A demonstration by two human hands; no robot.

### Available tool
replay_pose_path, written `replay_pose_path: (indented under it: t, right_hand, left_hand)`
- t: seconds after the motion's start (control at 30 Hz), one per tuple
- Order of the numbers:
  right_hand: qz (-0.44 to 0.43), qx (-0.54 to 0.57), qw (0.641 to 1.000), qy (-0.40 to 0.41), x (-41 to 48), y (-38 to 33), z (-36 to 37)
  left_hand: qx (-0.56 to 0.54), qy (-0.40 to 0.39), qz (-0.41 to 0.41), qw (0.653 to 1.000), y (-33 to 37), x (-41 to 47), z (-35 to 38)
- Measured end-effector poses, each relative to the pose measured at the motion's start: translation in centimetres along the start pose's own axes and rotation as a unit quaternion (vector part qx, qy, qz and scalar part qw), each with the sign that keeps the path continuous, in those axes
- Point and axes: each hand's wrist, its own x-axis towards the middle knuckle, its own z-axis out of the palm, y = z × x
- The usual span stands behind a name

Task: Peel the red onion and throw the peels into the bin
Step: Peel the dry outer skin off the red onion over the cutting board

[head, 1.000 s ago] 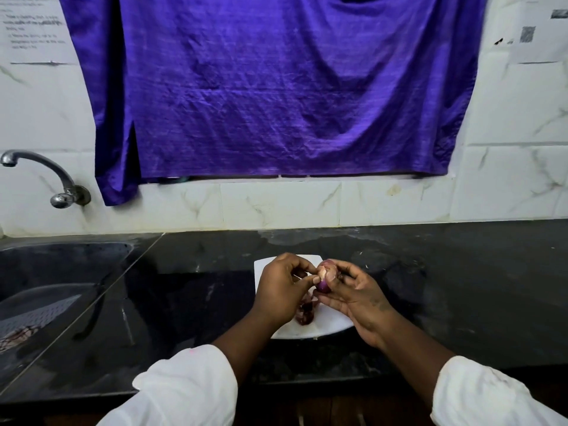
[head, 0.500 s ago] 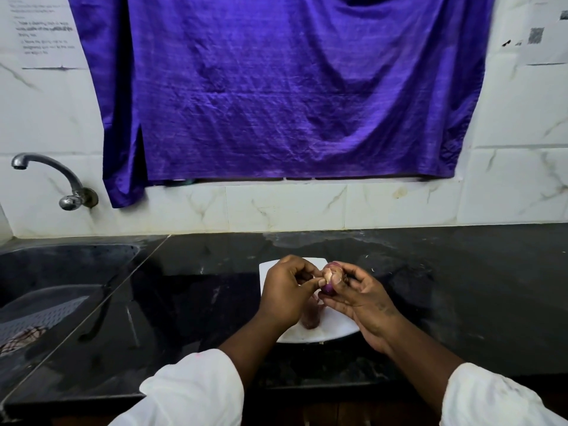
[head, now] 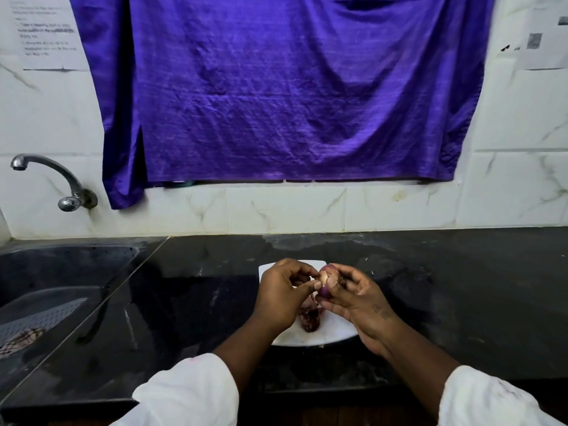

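A small red onion is held above a white plate on the black counter. My right hand cups it from the right and below. My left hand pinches the onion's dry skin at its left side with thumb and forefinger. Loose reddish peels lie on the plate under my hands. No bin is in view.
A black sink lies at the left with a grey perforated tray in it and a metal tap above. A purple cloth hangs on the tiled wall. The black counter stretches to the right.
Both hands stay over the plate with the onion between them. My left fingers have shifted slightly on the skin, and the camera has drifted a little.
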Motion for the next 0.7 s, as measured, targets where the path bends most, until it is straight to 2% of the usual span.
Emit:
replay_pose_path:
  t: [0.33, 0.7]
  right_hand:
    - [-0.005, -0.004, 1.0, 0.004, -0.1, -0.7, 0.3]
    - [0.005, -0.015, 1.0, 0.012, -0.5, -1.1, 0.1]
  left_hand:
    - [-0.052, -0.029, -0.037, 0.998, 0.2, 0.4, -0.2]
    - [-0.118, -0.016, -0.073, 0.99, 0.8, -0.2, 0.2]
